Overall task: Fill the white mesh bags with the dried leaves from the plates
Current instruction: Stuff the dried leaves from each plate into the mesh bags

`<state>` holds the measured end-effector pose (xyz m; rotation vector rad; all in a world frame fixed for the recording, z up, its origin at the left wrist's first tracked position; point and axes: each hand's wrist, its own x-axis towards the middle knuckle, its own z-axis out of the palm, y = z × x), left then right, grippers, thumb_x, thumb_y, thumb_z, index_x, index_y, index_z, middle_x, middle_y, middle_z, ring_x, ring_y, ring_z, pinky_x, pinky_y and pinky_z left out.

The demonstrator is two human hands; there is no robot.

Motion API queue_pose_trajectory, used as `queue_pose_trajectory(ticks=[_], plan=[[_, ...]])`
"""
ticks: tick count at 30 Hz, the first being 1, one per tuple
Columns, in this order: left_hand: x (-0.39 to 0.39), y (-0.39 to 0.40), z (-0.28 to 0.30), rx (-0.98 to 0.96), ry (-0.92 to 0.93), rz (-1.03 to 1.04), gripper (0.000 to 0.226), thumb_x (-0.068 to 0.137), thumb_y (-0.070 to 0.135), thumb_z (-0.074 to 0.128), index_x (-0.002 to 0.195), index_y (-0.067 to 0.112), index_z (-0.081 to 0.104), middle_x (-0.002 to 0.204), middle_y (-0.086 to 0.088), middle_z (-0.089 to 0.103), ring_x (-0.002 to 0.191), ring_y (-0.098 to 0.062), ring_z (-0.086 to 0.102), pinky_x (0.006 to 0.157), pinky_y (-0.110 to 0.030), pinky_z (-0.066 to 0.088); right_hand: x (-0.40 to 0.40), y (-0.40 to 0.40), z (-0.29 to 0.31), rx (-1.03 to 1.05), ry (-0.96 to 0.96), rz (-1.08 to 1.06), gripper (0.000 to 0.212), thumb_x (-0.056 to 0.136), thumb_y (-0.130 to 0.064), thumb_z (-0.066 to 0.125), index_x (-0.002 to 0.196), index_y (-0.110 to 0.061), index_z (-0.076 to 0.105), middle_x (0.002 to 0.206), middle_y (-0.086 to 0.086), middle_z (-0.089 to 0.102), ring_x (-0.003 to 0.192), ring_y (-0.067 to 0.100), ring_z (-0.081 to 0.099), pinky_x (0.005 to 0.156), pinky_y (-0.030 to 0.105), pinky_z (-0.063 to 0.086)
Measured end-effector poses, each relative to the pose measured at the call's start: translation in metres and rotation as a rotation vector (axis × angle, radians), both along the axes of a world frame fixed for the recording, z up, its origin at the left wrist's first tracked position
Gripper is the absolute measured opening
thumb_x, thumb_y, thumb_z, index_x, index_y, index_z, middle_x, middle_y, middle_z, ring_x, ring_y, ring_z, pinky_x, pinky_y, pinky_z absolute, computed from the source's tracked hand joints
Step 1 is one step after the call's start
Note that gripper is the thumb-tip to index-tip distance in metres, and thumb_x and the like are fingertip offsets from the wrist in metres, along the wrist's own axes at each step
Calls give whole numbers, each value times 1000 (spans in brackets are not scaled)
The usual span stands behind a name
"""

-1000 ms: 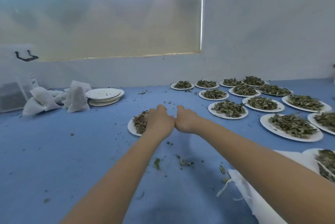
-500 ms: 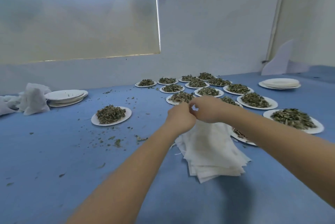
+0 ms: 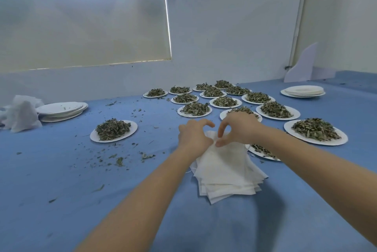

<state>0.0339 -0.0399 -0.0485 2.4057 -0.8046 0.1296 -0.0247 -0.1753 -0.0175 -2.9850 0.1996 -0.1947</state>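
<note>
Head view: both hands, left and right, pinch the far edge of the top bag on the stack mid-table, fingers curled. Bags look thin, limp and light; best peeled apart at the mouth. Leaf plates crowd the far right.

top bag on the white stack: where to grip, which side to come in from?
Pinch the far edge of the top bag, coming from above. The stack of bags lies flat on the blue table, so only edges lift; both the left hand and right hand already pinch there.
</note>
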Motion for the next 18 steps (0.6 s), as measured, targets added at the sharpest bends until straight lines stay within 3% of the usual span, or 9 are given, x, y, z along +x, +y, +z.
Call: queue_pose_trajectory(ticks=[2, 4, 7, 10, 13, 16, 18], plan=[[2, 1, 0, -29, -40, -9, 28, 85, 26, 62, 110, 38, 59, 126, 2, 51, 124, -22, 36, 86, -23, 22, 4, 4, 0, -18, -62, 43, 24, 72, -54, 72, 85, -34, 69, 75, -16, 48, 86, 12, 47, 73, 31, 31], [5, 4, 0, 1, -65, -36, 23, 89, 29, 55, 110, 37, 60, 128, 4, 50, 126, -22, 33, 93, -26, 23, 6, 8, 1, -18, -86, 74, 26, 76, -51, 70, 92, -30, 71, 82, -15, 55, 88, 13, 52, 75, 32, 38], [7, 9, -3, 121, -63, -57, 32, 91, 33, 51, 123, 37, 51, 134, 3, 41, 127, -25, 24, 98, -33, 24, 4, 10, 6, 2, 53, 60, 51, 72, -53, 73, 113, -26, 59, 104, -7, 58, 94, 14, 54, 83, 33, 48], [6, 10, -10, 149, -67, -52, 38, 89, 35, 54, 126, 37, 47, 136, 4, 38, 127, -25, 19, 96, -33, 25, 1, 7, 8, -101, 169, 25, 60, 68, -50, 77, 118, -29, 52, 98, -11, 55, 88, 11, 50, 76, 29, 46], [6, 10, -17, 108, -50, -44, 42, 89, 37, 54, 129, 37, 44, 136, 4, 38, 127, -24, 19, 96, -33, 25, 2, 4, 8, -103, 69, 56, 45, 70, -41, 79, 108, -29, 60, 80, -17, 53, 73, 3, 49, 61, 22, 38], [8, 13, -18, -5, -69, -54, 41, 89, 37, 53, 129, 37, 45, 136, 7, 40, 128, -23, 21, 98, -30, 22, 2, 0, 8, 116, -99, 118, 30, 68, -29, 83, 91, -25, 65, 69, -16, 55, 59, -3, 49, 50, 12, 34], [10, 16, -15, -142, -90, -81, 31, 90, 36, 54, 121, 34, 54, 130, 9, 48, 127, -19, 27, 96, -26, 21, 2, 2, 12, 296, -207, 171, 23, 66, -24, 85, 77, -26, 65, 63, -14, 58, 52, -4, 49, 51, 9, 37]])
